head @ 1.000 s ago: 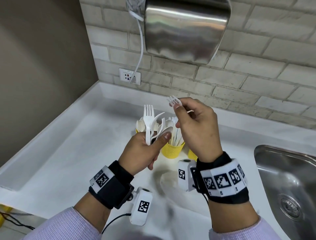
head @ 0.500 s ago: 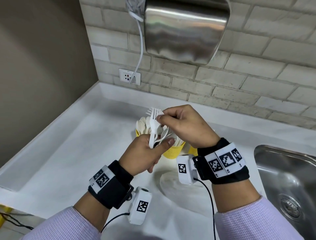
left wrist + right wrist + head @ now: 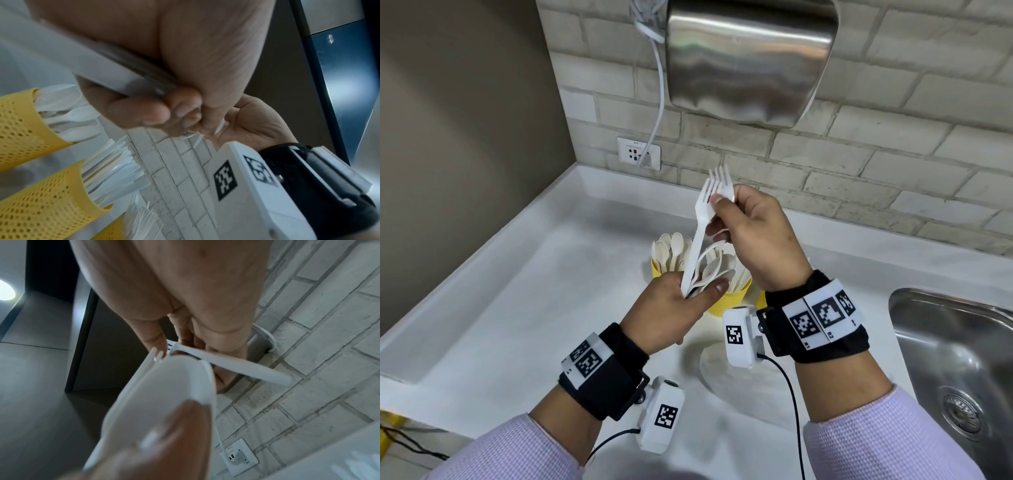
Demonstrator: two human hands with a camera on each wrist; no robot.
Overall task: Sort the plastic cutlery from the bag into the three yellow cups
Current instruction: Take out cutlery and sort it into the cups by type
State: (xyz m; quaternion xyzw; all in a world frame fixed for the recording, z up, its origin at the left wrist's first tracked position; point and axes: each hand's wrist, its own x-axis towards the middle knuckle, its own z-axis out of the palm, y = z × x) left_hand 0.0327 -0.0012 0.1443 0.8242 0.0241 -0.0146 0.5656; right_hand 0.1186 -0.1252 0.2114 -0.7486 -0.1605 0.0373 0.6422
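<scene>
White table [image 3: 524,308], brick wall: left hand [image 3: 664,310] grip holds white plastic cutlery bundle [image 3: 705,274]; right hand [image 3: 755,236] grip pinches white plastic fork [image 3: 703,219].

Obstacles, centre of white counter [image 3: 544,294]: three yellow cups [image 3: 726,303] stood close together, each packed with upright white cutlery; the left cup's spoons [image 3: 669,250] and the middle cup's knives [image 3: 115,164] left little gap between rims. Directly above them, left hand [image 3: 671,308] and right hand [image 3: 753,236] with forks [image 3: 709,212] blocked the approach from the front. Overhead: steel hand dryer [image 3: 750,58] and its hanging cord [image 3: 659,99] on the brick wall. Right: sink [image 3: 955,359] basin dropped away. Free room: open counter to the left of the cups, bounded by the side wall.
</scene>
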